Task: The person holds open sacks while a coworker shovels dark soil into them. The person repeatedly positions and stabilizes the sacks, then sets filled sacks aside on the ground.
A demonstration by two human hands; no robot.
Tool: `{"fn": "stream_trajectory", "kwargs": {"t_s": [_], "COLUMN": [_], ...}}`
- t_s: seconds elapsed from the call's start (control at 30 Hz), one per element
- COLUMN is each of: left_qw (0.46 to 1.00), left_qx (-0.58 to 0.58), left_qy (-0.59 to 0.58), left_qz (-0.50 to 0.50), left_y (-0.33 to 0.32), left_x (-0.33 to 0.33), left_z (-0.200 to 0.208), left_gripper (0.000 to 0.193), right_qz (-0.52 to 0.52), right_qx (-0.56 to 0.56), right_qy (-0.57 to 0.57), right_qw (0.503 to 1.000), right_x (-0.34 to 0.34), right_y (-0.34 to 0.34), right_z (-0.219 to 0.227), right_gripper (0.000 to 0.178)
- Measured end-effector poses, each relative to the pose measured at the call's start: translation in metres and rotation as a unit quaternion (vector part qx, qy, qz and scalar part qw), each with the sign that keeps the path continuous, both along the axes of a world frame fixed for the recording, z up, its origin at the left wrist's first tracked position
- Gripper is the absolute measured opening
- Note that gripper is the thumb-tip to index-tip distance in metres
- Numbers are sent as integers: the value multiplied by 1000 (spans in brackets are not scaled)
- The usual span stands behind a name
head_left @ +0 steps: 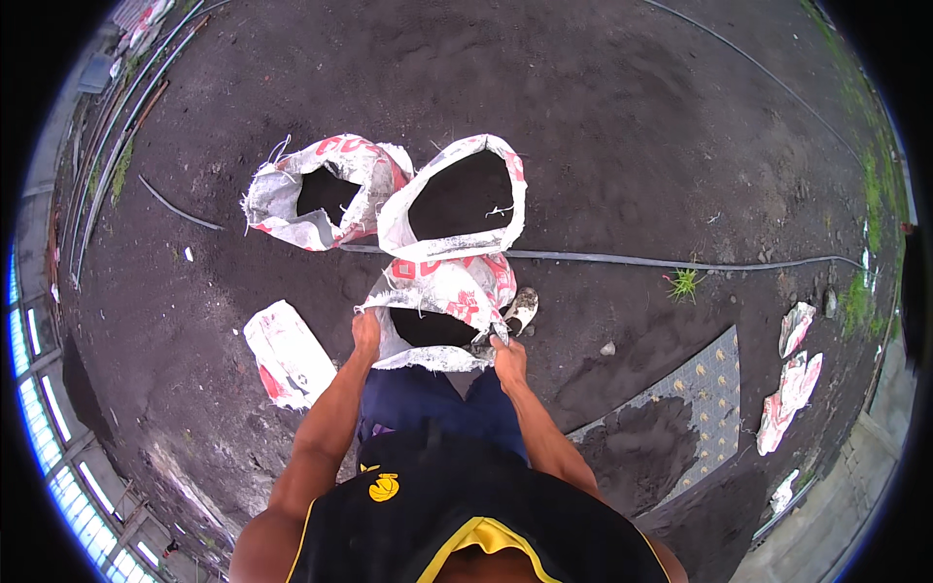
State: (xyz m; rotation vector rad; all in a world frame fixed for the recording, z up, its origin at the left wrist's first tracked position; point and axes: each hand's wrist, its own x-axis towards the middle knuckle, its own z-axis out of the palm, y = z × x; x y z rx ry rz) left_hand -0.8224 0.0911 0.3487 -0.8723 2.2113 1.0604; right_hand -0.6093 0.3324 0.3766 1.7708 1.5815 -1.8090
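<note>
Right in front of my legs stands a white sack [452, 291] with red print, its mouth spread wide and dark material visible inside. My left hand [366, 335] is closed on the left side of its rim, and my right hand [508, 360] grips a bunched bit of the rim on the right. Just beyond it a second white sack [518, 209] stands with its mouth open, dark soil-like fill inside. Touching that one on the left is a third open sack [374, 194], its rim ragged and partly folded inward. My fingertips are partly hidden by the sack cloth.
A flat white sack [287, 355] lies at the left. A grey pipe [622, 258] runs across the dark ground behind the nearest sack. To the right lie a patterned grey sheet [717, 413] partly under soil and crumpled sacks [789, 398]. Long rods [107, 155] curve along the far left.
</note>
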Motion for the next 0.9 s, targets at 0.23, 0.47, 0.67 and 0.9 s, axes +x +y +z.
{"fn": "stream_trajectory", "kwargs": {"t_s": [0.23,0.47,0.67,0.9], "left_qw": [998,996,960,987], "left_qx": [47,-29,55,69], "left_qy": [4,-3,117,132], "left_qz": [-31,-80,-248,53], "left_y": [63,78,-18,-293], "left_x": [2,4,9,134], "left_z": [42,35,93,84], "left_gripper": [58,62,59,62], "right_qz": [88,297,309,208], "right_qx": [94,111,197,435], "right_qy": [13,-53,-62,-165], "right_qw": [992,947,929,860], "right_x": [20,5,-27,-10], "right_y": [98,102,64,14], "right_z": [37,27,18,42], "right_gripper": [30,33,50,62]}}
